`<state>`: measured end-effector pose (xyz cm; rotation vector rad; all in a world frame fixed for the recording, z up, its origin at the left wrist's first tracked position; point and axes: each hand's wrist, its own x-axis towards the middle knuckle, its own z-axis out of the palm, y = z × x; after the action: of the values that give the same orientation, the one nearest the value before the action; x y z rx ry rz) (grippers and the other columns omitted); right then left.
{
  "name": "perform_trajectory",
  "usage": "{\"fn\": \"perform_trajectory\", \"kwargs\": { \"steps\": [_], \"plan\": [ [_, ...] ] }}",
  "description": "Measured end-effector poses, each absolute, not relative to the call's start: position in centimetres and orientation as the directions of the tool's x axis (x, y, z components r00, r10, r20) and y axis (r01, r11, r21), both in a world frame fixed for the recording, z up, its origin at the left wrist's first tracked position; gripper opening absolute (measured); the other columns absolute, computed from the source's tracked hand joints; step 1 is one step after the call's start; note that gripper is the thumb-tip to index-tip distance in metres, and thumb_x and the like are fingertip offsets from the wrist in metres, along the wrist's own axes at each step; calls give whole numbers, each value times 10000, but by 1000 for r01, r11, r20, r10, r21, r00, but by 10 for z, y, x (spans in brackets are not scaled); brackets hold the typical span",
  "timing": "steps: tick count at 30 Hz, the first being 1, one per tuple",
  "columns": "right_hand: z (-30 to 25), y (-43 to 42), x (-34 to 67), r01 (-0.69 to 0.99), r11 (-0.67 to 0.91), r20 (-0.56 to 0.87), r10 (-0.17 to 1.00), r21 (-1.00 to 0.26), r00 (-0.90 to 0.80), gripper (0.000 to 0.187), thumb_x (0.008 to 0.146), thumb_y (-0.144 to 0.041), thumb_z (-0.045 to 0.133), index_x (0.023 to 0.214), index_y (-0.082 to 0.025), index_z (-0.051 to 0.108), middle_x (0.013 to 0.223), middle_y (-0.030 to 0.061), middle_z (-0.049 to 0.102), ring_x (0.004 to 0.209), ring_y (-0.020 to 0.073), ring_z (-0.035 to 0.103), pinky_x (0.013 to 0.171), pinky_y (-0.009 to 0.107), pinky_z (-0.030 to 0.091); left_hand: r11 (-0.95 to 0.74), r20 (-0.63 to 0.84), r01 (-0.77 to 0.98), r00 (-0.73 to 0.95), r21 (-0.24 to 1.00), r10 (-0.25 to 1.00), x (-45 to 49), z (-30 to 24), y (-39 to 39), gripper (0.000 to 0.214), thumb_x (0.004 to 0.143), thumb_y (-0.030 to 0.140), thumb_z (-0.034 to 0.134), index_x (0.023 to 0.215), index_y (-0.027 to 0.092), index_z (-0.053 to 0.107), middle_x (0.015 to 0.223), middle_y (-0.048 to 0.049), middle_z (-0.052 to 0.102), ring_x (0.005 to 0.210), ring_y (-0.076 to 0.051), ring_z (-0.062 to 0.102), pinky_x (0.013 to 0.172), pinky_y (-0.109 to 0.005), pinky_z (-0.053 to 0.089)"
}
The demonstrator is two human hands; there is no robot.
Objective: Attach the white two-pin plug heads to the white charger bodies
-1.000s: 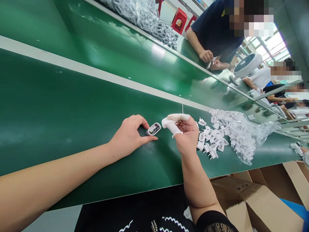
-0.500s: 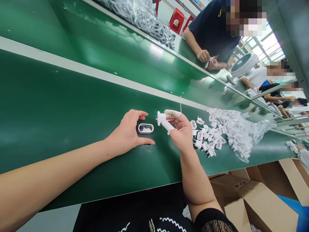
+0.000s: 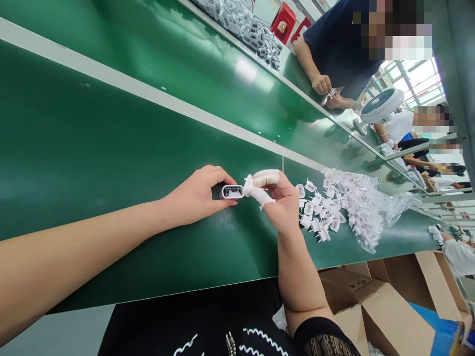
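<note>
My left hand [image 3: 202,193] rests on the green bench with thumb and fingers closed around a small oval plastic housing [image 3: 232,192]. The housing has a white rim, its open end faces up, and parts show inside. Just to its right, my right hand [image 3: 280,198] pinches a white plug piece with pins [image 3: 247,186] between thumb and fingertips wrapped in white finger covers. That piece is at the housing's right end; whether it is seated cannot be made out. Loose white plug pieces [image 3: 315,207] lie right of my right hand.
A clear plastic bag [image 3: 371,217] of white pieces lies at the right, above open cardboard boxes [image 3: 397,311]. A pale strip [image 3: 148,94] runs along the bench [image 3: 92,148]. Across it, a person [image 3: 337,49] handles a small part near grey housings [image 3: 256,34] and a fan [image 3: 382,106].
My left hand has closed from an open curve onto the housing and shifted slightly right. The plug piece in my right hand has come up against the housing's right end. The view has turned slightly.
</note>
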<state>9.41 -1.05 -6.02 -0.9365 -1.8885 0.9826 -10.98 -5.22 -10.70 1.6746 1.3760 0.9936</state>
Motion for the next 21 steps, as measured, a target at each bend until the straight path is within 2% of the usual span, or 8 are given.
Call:
{"fn": "perform_trajectory", "kwargs": {
  "steps": [2, 5, 6, 10, 14, 17, 21],
  "plan": [
    [-61, -10, 94, 338, 530, 391, 829, -778, -401, 33, 944, -252, 689, 973, -240, 698, 1046, 61, 725, 968, 200, 735, 840, 375, 643, -177, 134, 409, 132, 895, 982, -110, -106, -53, 339, 851, 576, 710, 977, 267, 768, 1007, -50, 742, 1015, -304, 643, 978, -476, 523],
    [-60, -12, 96, 398, 584, 441, 805, -708, -397, 275, 952, -242, 707, 1224, -260, 674, 1197, 75, 720, 927, 173, 735, 843, 358, 643, -202, 162, 407, 131, 891, 978, -109, -106, -52, 325, 843, 548, 717, 999, 269, 778, 1031, -42, 759, 1013, -295, 652, 1030, -500, 500],
    [-60, -13, 96, 409, 589, 445, 802, -697, -398, 284, 943, -256, 736, 1221, -263, 676, 1175, 66, 736, 891, 171, 737, 828, 356, 644, -205, 165, 411, 131, 888, 978, -109, -107, -52, 337, 835, 557, 721, 990, 263, 775, 1035, -45, 762, 1019, -299, 655, 1028, -502, 502],
    [-56, -19, 98, 480, 679, 496, 734, -555, -465, 87, 967, -290, 747, 1052, -275, 753, 972, 28, 801, 825, 187, 736, 787, 363, 634, -232, 191, 419, 137, 878, 972, -109, -110, -50, 369, 834, 597, 706, 933, 245, 755, 972, -55, 761, 974, -297, 663, 970, -481, 527],
    [-60, -20, 96, 494, 769, 488, 639, -405, -594, 184, 1021, -266, 671, 1169, -294, 776, 960, 32, 814, 868, 201, 732, 791, 359, 623, -245, 206, 419, 138, 874, 969, -110, -112, -49, 337, 831, 566, 693, 931, 254, 772, 991, -53, 761, 991, -302, 666, 956, -470, 526],
    [-66, -18, 93, 491, 786, 468, 618, -375, -632, 188, 1027, -266, 666, 1176, -278, 779, 930, 37, 815, 869, 207, 725, 785, 350, 612, -247, 208, 431, 136, 868, 968, -110, -112, -49, 318, 823, 545, 687, 912, 252, 774, 1011, -53, 765, 1028, -312, 664, 976, -477, 515],
    [-71, -17, 90, 526, 757, 458, 654, -389, -602, 172, 1029, -263, 648, 1129, -293, 784, 947, 38, 815, 878, 209, 730, 810, 366, 602, -234, 194, 432, 135, 871, 972, -109, -111, -50, 311, 820, 548, 683, 876, 250, 756, 1013, -47, 769, 1031, -310, 662, 983, -483, 508]
  ]
}}
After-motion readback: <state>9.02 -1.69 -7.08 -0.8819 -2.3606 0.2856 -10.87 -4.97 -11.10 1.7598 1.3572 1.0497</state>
